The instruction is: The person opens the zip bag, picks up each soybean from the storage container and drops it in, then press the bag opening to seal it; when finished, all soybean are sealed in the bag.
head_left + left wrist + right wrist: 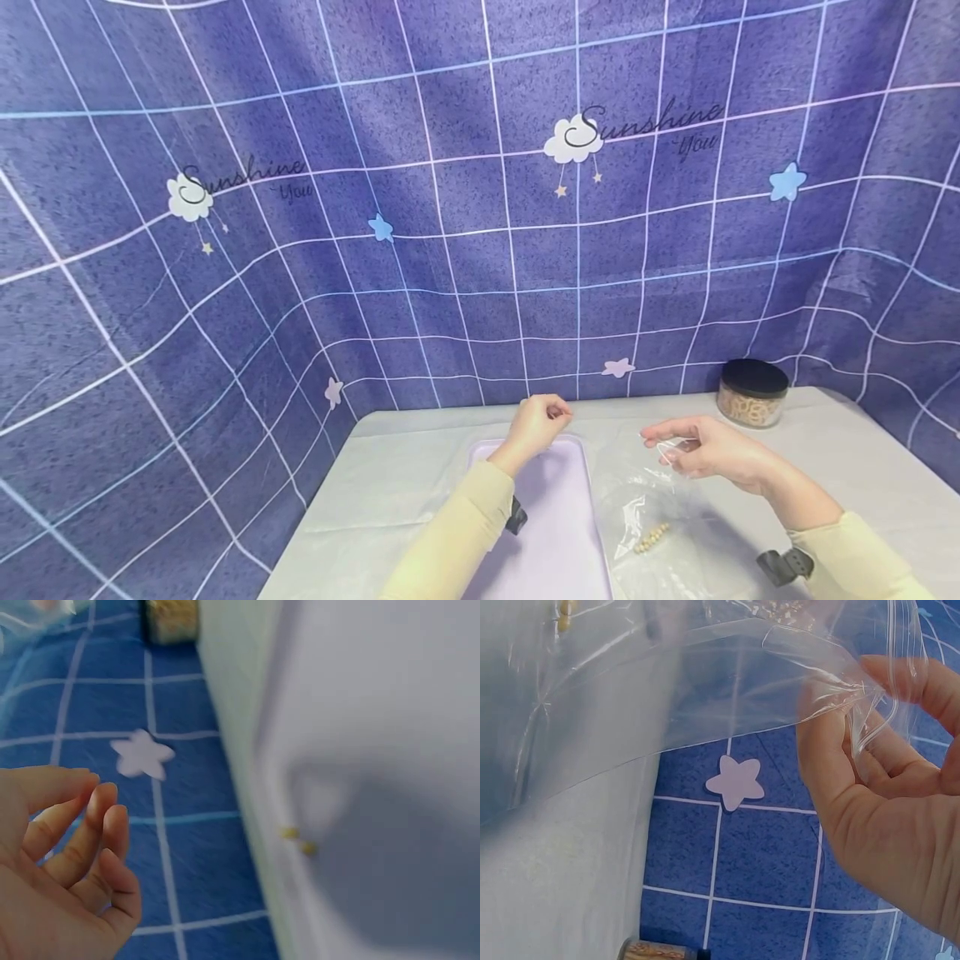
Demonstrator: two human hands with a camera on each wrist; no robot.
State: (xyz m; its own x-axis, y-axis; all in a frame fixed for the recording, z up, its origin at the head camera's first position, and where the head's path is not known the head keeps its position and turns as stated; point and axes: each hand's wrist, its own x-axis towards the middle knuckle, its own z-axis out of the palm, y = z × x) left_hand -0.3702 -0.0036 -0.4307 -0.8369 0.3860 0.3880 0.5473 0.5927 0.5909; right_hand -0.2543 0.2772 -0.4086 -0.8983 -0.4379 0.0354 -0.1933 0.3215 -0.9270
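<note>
Your right hand (885, 817) pinches the bag (667, 697); only the head view shows beads (652, 537) inside. Your left hand (64, 877) is loosely curled, holding nothing visible.

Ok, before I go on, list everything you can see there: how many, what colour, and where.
Plastic bag: one, clear, hanging from the right hand over the table, right of the tray.
Beads: a small cluster, pale wood colour, at the bottom of the bag.
Tray: one, pale lilac, centre of the table.
Jar: one, clear with black lid, tan rings inside, far right of the table.
Table cover: one, light grey.
Backdrop: one, purple grid cloth with clouds and stars, behind the table.
Left hand: fingers curled, raised over the tray's far end; whether it holds anything is unclear.
Right hand: pinches the bag's top edge.
</note>
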